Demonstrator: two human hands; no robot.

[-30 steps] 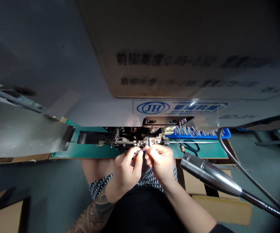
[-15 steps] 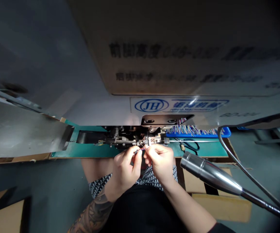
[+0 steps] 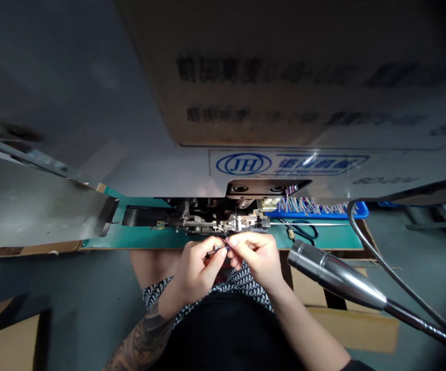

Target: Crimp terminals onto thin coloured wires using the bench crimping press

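Thin coloured wires (image 3: pixel 226 240) run between my two hands, just in front of the crimping mechanism of a machine (image 3: pixel 238 222). My left hand (image 3: pixel 198 268) pinches the wires between thumb and forefinger; a small dark piece shows at those fingertips, too small to name. Close beside it, my right hand (image 3: pixel 257 257) is closed on the same wires with thumb and index finger. The wire ends stick up a little toward the mechanism. The fingers hide most of the wires' length.
A large grey machine housing (image 3: pixel 137 170) hangs over the green work surface (image 3: pixel 102 242). A blue tray (image 3: pixel 358 210) of many coloured wires sits behind at the right. Right of my hand juts a metal lamp (image 3: pixel 334 278) on a flexible neck. Scissors-like black loops (image 3: pixel 308 229) lie nearby.
Both hands have drawn back slightly from the mechanism toward my body, still pinching the wires. The wire ends now show more clearly between the fingertips.
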